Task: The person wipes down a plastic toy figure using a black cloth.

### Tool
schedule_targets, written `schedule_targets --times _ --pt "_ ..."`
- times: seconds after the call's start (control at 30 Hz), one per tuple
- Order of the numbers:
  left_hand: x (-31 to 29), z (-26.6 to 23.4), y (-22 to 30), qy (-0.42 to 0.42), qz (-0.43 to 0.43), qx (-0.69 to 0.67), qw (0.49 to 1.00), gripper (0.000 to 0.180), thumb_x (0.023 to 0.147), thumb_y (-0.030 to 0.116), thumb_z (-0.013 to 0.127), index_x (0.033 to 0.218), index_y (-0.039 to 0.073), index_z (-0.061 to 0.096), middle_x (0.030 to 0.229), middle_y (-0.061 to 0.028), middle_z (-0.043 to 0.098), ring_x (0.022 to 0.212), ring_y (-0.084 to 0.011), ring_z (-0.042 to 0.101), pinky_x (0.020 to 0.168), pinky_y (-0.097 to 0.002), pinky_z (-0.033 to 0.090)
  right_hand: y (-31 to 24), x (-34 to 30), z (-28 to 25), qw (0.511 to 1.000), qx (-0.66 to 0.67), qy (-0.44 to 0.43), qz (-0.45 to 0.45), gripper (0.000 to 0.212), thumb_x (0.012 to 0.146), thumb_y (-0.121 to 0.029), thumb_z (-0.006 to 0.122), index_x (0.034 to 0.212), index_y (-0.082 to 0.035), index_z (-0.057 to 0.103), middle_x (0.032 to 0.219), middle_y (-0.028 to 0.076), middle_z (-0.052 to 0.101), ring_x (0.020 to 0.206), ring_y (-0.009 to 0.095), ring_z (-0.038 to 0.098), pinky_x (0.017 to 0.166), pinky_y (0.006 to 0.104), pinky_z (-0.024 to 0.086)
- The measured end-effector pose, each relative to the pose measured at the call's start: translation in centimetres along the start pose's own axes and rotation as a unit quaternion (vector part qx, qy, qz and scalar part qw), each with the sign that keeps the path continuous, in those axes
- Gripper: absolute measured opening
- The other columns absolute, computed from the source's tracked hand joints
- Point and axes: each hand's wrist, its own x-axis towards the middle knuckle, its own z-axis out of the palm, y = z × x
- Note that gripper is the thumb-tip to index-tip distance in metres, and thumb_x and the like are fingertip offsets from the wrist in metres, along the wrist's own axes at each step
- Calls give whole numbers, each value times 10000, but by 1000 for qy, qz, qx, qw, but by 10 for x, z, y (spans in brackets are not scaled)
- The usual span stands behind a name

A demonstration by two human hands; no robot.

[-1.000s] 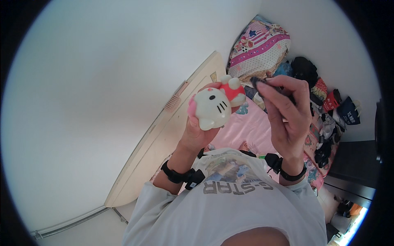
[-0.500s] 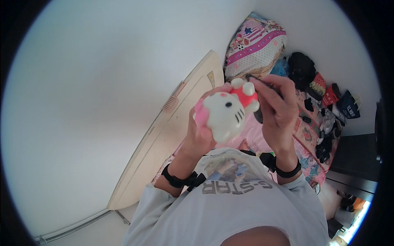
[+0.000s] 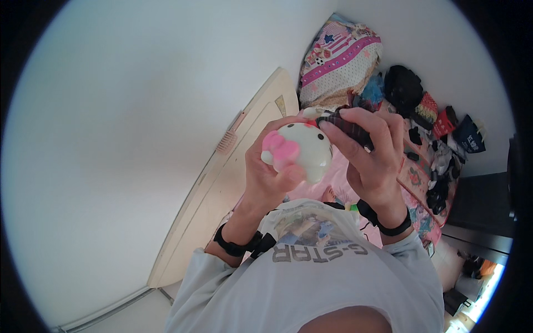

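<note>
A white cat-shaped figurine (image 3: pixel 311 147) with a pink bow, dark eyes and a red body is held up before my chest. My left hand (image 3: pixel 266 166) wraps round it from the left, with the thumb across the lower front of its head. My right hand (image 3: pixel 373 150) pinches a dark striped cloth (image 3: pixel 351 129) between thumb and fingers. The cloth is against the figurine's red body, most of which is hidden behind the head and the cloth.
Below lies a bed with pink bedding (image 3: pixel 338 176). A cream headboard (image 3: pixel 222 177) runs along the wall, with a pink hairbrush (image 3: pixel 229 136) on its edge. Folded patterned bedding (image 3: pixel 341 64), a black bag (image 3: pixel 404 89) and several other bags lie at the far right.
The figurine has turned so its head and bow face more upward, and its feet have swung back out of sight. My right hand has brought the cloth onto its body.
</note>
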Motion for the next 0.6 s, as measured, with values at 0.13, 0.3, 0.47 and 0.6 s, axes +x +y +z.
schedule_targets --times 0.13,0.3,0.47,0.6 --pt "1 -2 -4 -15 5 27 1000 739 809 416 797 1311 -59 534 1311 -136 602 1167 -194 598 993 -356 486 -1 1 6 999 -21 16 28 412 663 -44 656 1042 -159 768 1091 9 624 880 235 510 762 354 440" --pt "3 14 12 45 -47 -24 998 936 838 775 543 1332 -17 479 1269 -154 574 1158 -287 627 959 -490 548 13 -2 17 970 135 24 201 384 703 49 655 1037 -108 759 1046 56 615 896 236 535 776 338 446" --pt "5 4 8 35 -106 -106 988 846 902 733 458 1344 12 476 1300 -162 576 1182 -321 617 959 -562 539 2 -2 -2 991 123 6 46 416 682 31 651 1050 -130 760 1083 42 621 915 263 518 781 338 467" --pt "-1 -7 -2 -7 -100 -64 993 781 980 682 292 1335 16 493 1299 -168 590 1188 -348 614 951 -557 547 -3 3 5 999 42 -15 22 420 667 3 656 1052 -131 758 1076 32 625 909 266 535 792 367 483"
